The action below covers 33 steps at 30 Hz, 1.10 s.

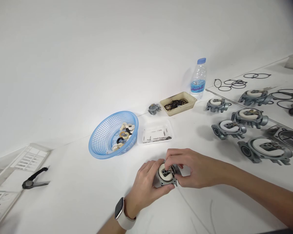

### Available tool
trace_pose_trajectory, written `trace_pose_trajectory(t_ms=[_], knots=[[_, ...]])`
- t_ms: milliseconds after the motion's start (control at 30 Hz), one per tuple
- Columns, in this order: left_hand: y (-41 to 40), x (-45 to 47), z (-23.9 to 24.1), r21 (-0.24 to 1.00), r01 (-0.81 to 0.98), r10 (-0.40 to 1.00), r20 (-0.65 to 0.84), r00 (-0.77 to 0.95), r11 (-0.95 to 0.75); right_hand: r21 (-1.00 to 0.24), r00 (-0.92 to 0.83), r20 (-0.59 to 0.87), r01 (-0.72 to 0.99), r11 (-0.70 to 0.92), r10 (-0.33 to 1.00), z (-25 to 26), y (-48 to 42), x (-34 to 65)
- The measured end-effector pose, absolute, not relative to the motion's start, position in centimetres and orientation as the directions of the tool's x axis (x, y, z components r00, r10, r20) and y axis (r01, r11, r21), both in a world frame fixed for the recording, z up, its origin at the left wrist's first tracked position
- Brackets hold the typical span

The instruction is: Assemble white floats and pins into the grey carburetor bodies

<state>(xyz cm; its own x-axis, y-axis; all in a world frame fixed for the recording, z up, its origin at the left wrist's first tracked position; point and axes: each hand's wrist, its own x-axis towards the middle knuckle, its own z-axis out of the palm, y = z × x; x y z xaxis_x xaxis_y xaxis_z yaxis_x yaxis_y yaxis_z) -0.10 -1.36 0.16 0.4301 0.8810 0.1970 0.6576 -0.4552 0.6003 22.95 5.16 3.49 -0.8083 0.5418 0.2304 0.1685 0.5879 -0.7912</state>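
Note:
A grey metal carburetor body (pixel 166 175) with a white float on top rests on the white table near the front. My left hand (pixel 146 187), with a white watch on its wrist, wraps round the body's left side. My right hand (pixel 192 167) comes from the right and pinches at the small metal part on top of the float. Both hands are closed on the body.
A blue basket (pixel 100 139) with white floats stands behind the hands, next to a clear tray of pins (pixel 156 134). Further back: a beige tray of black rings (pixel 178 103), a water bottle (pixel 199 79), several carburetor bodies (pixel 228 128) at right, loose O-rings (pixel 231 84). A black watch (pixel 34 180) lies left.

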Motion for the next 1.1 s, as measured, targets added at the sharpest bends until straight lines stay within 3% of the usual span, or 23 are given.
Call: trace_pose_trajectory(t_ms=[1100], knots=[[-1.45,-0.31,-0.31,0.613,0.646,0.881,0.203,0.428,-0.455,-0.760,-0.801,0.196,0.240,0.604,0.566,3.35,4.92,22.86]])
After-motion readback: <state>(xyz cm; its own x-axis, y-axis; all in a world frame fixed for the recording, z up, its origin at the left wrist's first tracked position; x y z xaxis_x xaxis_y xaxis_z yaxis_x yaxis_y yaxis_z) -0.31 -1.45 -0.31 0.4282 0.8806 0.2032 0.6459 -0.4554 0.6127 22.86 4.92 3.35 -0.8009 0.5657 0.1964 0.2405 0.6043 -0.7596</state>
